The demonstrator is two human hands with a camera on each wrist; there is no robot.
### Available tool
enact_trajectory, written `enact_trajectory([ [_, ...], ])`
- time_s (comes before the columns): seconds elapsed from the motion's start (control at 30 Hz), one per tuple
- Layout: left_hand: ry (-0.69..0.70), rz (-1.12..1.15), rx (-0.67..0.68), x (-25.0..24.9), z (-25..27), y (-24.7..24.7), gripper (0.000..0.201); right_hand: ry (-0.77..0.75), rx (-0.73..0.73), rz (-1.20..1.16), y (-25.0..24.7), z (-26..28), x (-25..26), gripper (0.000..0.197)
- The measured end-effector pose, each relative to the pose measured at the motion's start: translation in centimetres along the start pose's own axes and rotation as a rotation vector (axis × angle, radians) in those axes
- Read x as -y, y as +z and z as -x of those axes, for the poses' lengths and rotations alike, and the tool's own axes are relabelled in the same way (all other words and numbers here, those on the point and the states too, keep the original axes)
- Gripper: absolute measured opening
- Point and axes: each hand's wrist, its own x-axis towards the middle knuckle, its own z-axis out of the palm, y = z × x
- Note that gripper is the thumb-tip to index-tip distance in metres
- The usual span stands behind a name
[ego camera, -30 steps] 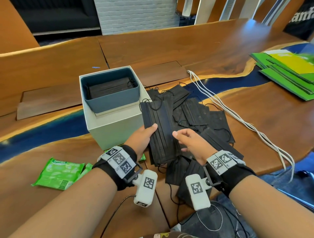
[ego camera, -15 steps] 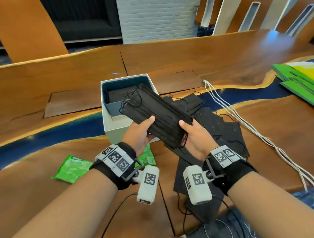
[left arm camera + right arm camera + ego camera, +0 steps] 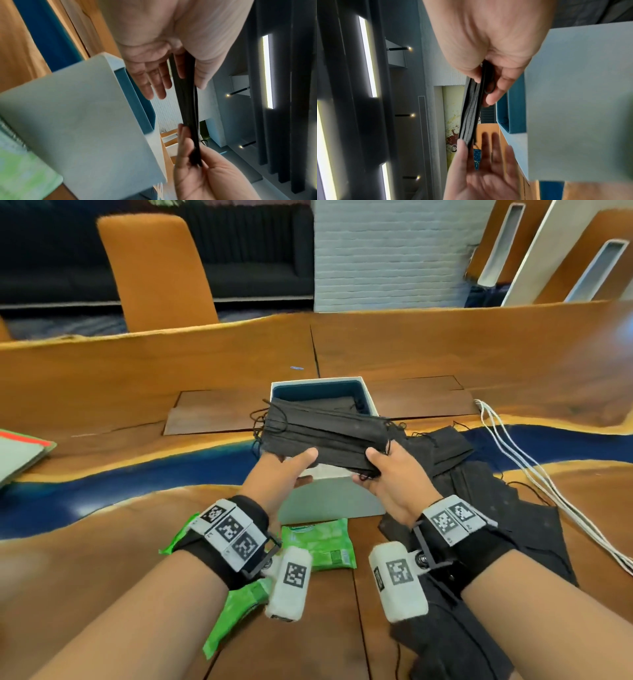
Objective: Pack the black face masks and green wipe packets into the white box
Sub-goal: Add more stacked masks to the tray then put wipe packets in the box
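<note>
Hovering over the box, a stack of masks was held flat, long axis left to right.
Left hand pinched the near-left edge, thumb on top; right hand clamped the right end, both equally near the opening just beyond and beneath; packets lay untouched by the wrists.

The bench is polished wood with a glossy blue inlay. The masks are matt black pleated cloth with thin cord loops. The box looks like smooth matt white card, lined in matt blue. The wipe packets are shiny, crinkled green plastic film.
</note>
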Motion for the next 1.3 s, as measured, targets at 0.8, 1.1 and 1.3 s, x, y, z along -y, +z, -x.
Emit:
enact_trajectory([
  [0.8, -0.192, -0.310, -0.079, 5.5, -9.2, -4.4, 0.043, 0.213, -0.063, 0.390, 2.2, -19.3, 4.3, 0.039],
  [1.1, -0.200, -0.309, -0.070, 5.6, -9.3, -4.5, 0.044, 0.055, -0.101, 1.119, 2.5, -18.7, 4.3, 0.055],
  [1.3, -0.206, -0.310, -0.071, 5.3, -9.1, -4.3, 0.044, -0.025, 0.096, 1.299, 3.0, -17.0, 5.4, 0.050],
])
